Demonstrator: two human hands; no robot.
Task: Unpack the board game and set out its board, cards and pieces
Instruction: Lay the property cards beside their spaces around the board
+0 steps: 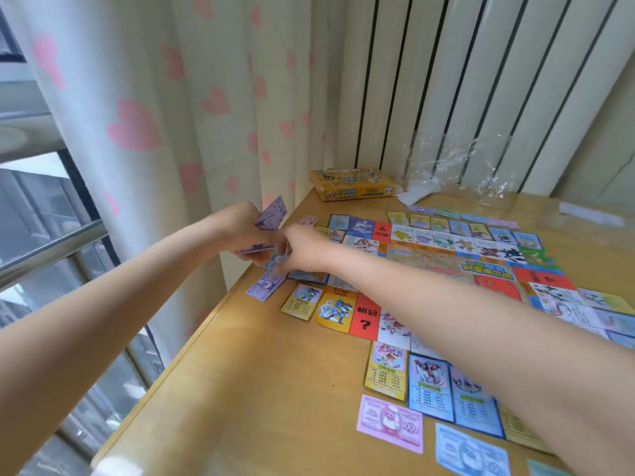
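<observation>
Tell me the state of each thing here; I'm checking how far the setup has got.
Colourful game board: unfolded flat on the wooden table.
Yellow game box: closed, at the far edge.
Clear plastic wrap: torn off, crumpled.
Purple paper notes: held in left hand.
Right hand: pinching a note.
Pink paper note: flat on the table.

Wooden table bearing the game board, surrounding cards, paper money, yellow box and plastic wrap at upper right.

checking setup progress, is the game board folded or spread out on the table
Spread out. The game board lies flat and open on the table, its rows of coloured squares face up, with cards laid along its near edge.
</observation>
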